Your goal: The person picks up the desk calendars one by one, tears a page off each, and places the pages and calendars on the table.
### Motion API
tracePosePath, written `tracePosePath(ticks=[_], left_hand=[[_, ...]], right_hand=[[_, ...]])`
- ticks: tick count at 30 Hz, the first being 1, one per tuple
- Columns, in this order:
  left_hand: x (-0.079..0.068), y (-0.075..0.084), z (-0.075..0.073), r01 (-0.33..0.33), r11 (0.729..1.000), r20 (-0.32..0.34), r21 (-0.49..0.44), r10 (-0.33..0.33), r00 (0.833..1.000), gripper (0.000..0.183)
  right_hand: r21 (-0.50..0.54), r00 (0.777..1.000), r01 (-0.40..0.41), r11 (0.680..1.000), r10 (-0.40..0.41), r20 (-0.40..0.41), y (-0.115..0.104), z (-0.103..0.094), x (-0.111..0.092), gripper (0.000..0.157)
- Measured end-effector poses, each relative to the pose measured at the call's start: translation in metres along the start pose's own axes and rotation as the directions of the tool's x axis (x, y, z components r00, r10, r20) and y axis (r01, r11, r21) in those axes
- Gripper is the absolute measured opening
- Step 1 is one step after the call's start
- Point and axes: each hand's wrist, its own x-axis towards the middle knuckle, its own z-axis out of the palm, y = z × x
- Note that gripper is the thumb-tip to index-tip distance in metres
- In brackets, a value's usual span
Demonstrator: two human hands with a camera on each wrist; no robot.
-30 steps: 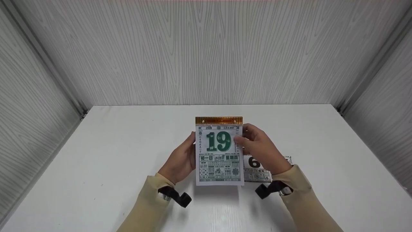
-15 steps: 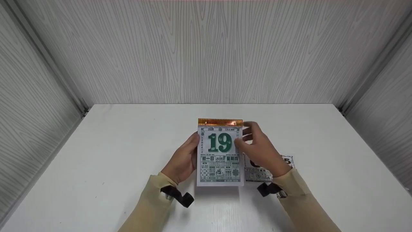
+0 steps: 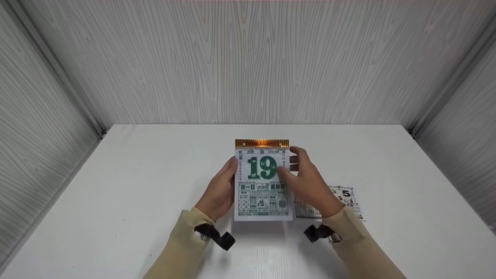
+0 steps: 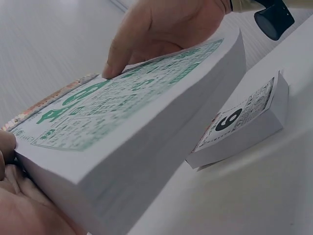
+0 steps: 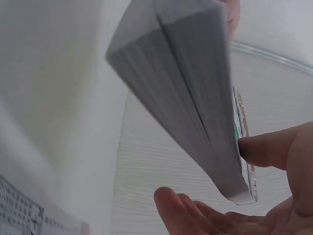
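A thick tear-off calendar (image 3: 261,199) with a green 19 and a gold strip along its top is held up over the table. My left hand (image 3: 217,190) grips its left edge, thumb at the front. The thumb (image 5: 269,148) of my right hand (image 3: 313,182) rests on the front page near the right edge. In the right wrist view, the other right fingers (image 5: 178,210) extend behind the block, apart from its back. A dark gap runs through its page edges (image 5: 181,78) there. The left fingers behind the calendar are mostly hidden.
A second small calendar block (image 3: 350,199) lies on the white table (image 3: 116,193), partly behind my right hand; its black numeral (image 4: 228,120) shows in the left wrist view. Wood-grain panels (image 3: 248,62) stand at the back and both sides.
The held calendar shifts slightly, ending a little higher and to the left. My right hand has moved left with it, its thumb further onto the page, uncovering more of the second block.
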Motion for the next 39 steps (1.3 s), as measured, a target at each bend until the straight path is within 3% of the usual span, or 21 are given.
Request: tracePosePath(ticks=[5, 9, 14, 17, 23, 33, 39], left_hand=[[-0.002, 0.002, 0.003, 0.009, 1.0, -0.002, -0.002, -0.009, 1.0, 0.051], [-0.003, 0.003, 0.005, 0.023, 1.0, 0.011, -0.008, -0.023, 1.0, 0.052], [-0.003, 0.007, 0.004, -0.012, 0.996, 0.032, 0.088, 0.009, 0.999, 0.053], [-0.002, 0.007, 0.004, -0.033, 0.99, 0.025, 0.137, 0.03, 0.999, 0.052], [0.0, 0.006, 0.003, -0.03, 0.993, 0.031, 0.113, 0.027, 0.999, 0.051], [-0.001, 0.008, 0.006, -0.012, 0.978, 0.035, 0.211, 0.005, 0.999, 0.062], [0.001, 0.007, 0.008, -0.038, 0.974, 0.02, 0.225, 0.034, 0.999, 0.064]], right_hand=[[0.19, 0.993, -0.074, 0.979, 0.054, 0.109, 0.008, -0.007, 0.003, 0.056], [0.29, 0.988, -0.097, 0.952, 0.058, 0.14, 0.011, -0.013, 0.005, 0.052], [0.368, 0.985, -0.123, 0.922, 0.069, 0.157, 0.013, -0.018, 0.006, 0.052], [0.39, 0.985, -0.136, 0.911, 0.08, 0.155, 0.015, -0.022, 0.007, 0.052], [0.442, 0.982, -0.154, 0.884, 0.087, 0.169, 0.021, -0.026, 0.01, 0.052], [0.429, 0.975, -0.175, 0.886, 0.096, 0.199, 0.021, -0.026, 0.01, 0.052], [0.374, 0.977, -0.151, 0.915, 0.081, 0.196, 0.021, -0.026, 0.009, 0.052]])
